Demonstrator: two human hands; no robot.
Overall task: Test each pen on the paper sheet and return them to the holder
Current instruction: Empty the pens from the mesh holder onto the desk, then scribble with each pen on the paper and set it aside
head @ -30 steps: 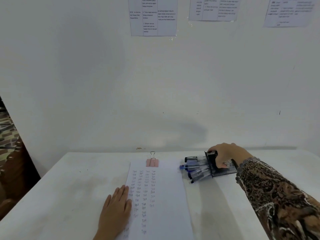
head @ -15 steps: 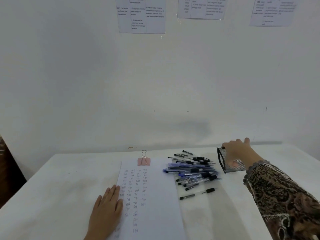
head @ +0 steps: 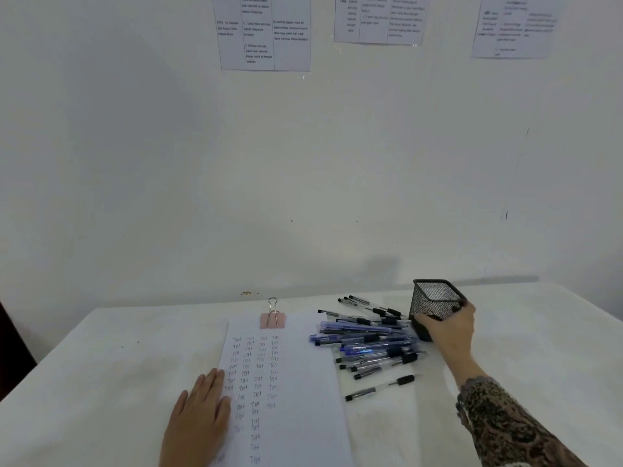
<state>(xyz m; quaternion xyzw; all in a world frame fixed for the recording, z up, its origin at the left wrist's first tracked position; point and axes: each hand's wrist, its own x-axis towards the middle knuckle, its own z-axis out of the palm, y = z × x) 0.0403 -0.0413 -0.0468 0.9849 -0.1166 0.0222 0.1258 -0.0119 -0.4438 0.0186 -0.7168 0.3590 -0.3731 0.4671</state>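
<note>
On the far side, white wall [head: 135,163]: plain, largest surface in view, carrying three printed notices [head: 266,32] along the top edge, text too small to read.

Table [head: 101,382]: white cover, set against the wall.

Paper sheet [head: 303,399]: white, lying lengthwise at centre of the table, four columns of short handwritten test marks on its left half.

Sleeve [head: 505,426]: dark patterned fabric, entering from lower right, covering the right forearm to the wrist.

Pens [head: 367,342]: loose heap, blue and black caps, lying on the table just right of the sheet's upper part, most pointing left-right. One pen [head: 379,387] lies apart, nearer the camera.

Left hand [head: 199,419]: palm down, fingers straight and together, resting on the sheet's left edge.

Right hand [head: 448,332]: thumb on the near face and fingers curled round the far side of the holder [head: 435,303].

Holder: black mesh, square, tilted, mouth upward, at the right end of the heap; whether its base touches the table cannot be told.

Binder clip [head: 272,318]: pink, silver handles, clamped on the sheet's top edge.
</note>
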